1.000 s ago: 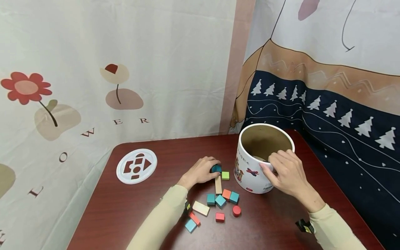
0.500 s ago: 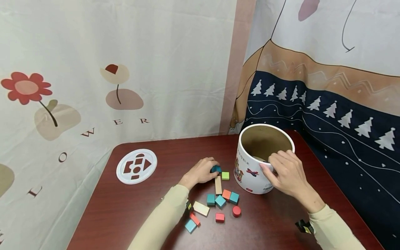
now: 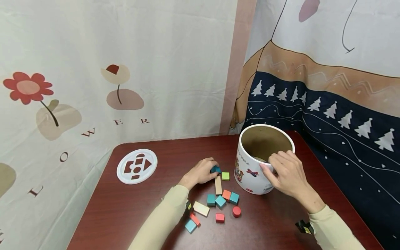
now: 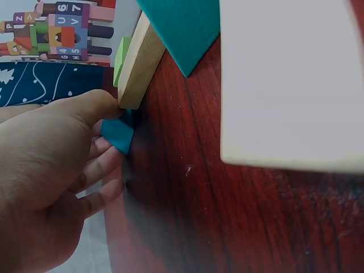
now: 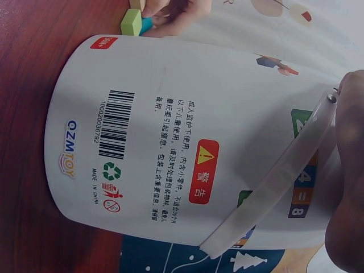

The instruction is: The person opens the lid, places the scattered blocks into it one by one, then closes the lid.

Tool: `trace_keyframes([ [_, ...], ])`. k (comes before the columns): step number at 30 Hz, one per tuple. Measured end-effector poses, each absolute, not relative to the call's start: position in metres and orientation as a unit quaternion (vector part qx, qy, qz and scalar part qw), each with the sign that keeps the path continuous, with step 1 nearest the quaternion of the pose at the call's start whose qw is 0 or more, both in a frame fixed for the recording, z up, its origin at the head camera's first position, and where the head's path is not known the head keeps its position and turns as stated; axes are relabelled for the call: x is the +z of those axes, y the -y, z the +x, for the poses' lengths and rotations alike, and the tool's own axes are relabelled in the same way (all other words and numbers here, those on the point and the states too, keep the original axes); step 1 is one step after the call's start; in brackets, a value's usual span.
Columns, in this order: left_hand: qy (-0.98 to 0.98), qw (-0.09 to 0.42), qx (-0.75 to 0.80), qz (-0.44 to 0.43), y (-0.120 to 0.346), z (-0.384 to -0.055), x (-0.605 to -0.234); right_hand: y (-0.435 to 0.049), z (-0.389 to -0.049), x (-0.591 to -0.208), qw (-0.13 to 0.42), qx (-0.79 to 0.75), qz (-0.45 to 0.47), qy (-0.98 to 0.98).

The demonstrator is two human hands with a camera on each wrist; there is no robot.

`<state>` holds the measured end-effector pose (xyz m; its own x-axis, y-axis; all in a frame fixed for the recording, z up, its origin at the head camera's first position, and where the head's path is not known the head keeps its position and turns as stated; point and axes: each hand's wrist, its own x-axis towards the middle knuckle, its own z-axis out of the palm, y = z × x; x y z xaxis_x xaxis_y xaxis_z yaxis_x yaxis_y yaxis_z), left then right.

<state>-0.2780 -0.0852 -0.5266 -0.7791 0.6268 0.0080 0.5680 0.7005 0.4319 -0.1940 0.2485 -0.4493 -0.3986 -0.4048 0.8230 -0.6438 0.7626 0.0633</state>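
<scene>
In the head view my left hand (image 3: 201,171) pinches a teal block (image 3: 215,169) between thumb and fingers, at the far end of a long natural-wood block (image 3: 218,185). The left wrist view shows the thumb on the near side of that teal block (image 4: 118,135), its tip beside the wooden block's end. A light-green block (image 3: 225,176) lies just right of the fingers. My right hand (image 3: 287,172) grips the near right rim of a white toy-block bucket (image 3: 254,178), fingers over the edge and thumb outside. The bucket stands upright; its floor is mostly hidden.
Several blocks lie nearer me, among them a teal cube (image 3: 210,199), an orange block (image 3: 226,194), a red cylinder (image 3: 236,211) and a cream block (image 3: 201,208). A white lid with shaped cutouts (image 3: 150,173) lies at the table's back left. Fabric curtains (image 3: 175,69) hang behind.
The teal block has turned slightly in my left fingers and shifted a touch left. My right hand and the bucket stay in place.
</scene>
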Motion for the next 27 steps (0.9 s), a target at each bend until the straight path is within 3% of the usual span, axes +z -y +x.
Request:
trace_keyframes([
  [10, -0.907, 0.036, 0.230, 0.350, 0.096, -0.291, -0.550, -0.248, -0.194, -0.449, 0.452, 0.133, 0.317, 0.823],
  [15, -0.915, 0.040, 0.237, 0.325, 0.093, -0.280, -0.525, -0.248, -0.194, -0.449, 0.452, 0.132, 0.317, 0.823],
  [27, -0.908, -0.029, 0.260, 0.328, 0.098, -0.284, -0.493, -0.248, -0.195, -0.448, 0.451, 0.133, 0.317, 0.824],
])
